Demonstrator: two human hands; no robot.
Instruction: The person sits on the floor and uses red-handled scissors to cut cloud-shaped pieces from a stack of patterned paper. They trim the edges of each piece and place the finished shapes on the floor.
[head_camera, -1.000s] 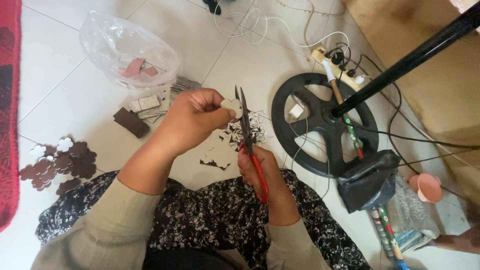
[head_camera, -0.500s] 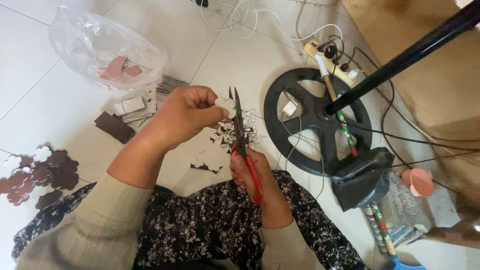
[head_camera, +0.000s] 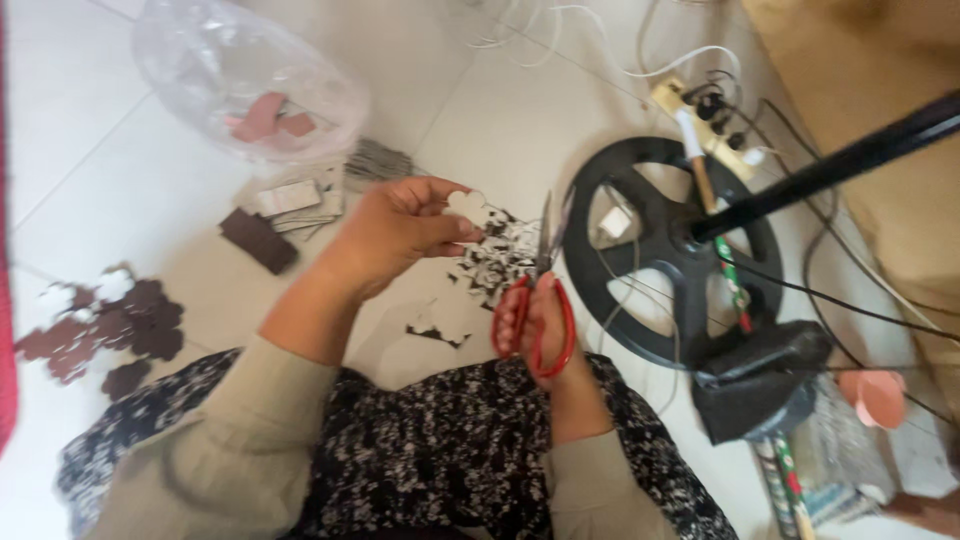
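Nearest, the right hand (head_camera: 535, 325) grips one pair of red-handled scissors (head_camera: 540, 290), blades pointing up and away. Just beyond, the left hand (head_camera: 395, 230) pinches one pale lobed cut-out (head_camera: 468, 206) over a litter of scraps (head_camera: 495, 262) on the floor. Farther off lie one black round stand base (head_camera: 668, 250) and one clear plastic bag (head_camera: 245, 80).
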